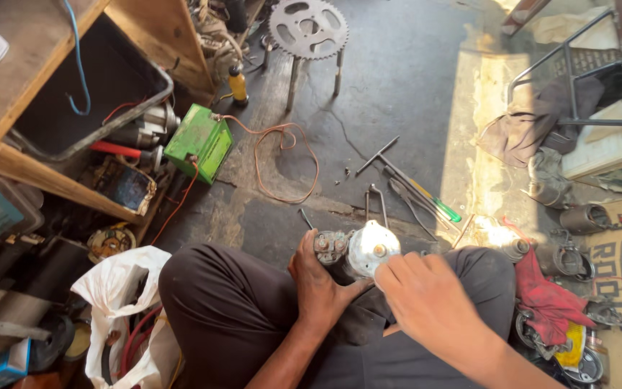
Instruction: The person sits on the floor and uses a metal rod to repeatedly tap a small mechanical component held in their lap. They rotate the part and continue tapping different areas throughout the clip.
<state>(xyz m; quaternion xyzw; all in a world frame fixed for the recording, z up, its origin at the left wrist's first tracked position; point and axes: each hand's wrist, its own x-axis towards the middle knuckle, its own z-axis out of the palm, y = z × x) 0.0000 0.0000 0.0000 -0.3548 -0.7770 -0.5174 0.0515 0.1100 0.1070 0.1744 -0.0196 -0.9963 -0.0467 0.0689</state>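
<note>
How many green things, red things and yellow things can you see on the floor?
Green: 2, the green box and the screwdriver handle
Red: 1, the red rag
Yellow: 1, the yellow bottle
Total: 4

Green battery box (199, 140) with orange wire (282, 162) looped on dark floor. Sprocket-topped stool (309, 29) beyond. Screwdrivers (415, 191) lie scattered. Red rag (548, 299) at right, white plastic bag (120, 302) at left, wooden shelf (30, 50).
</note>
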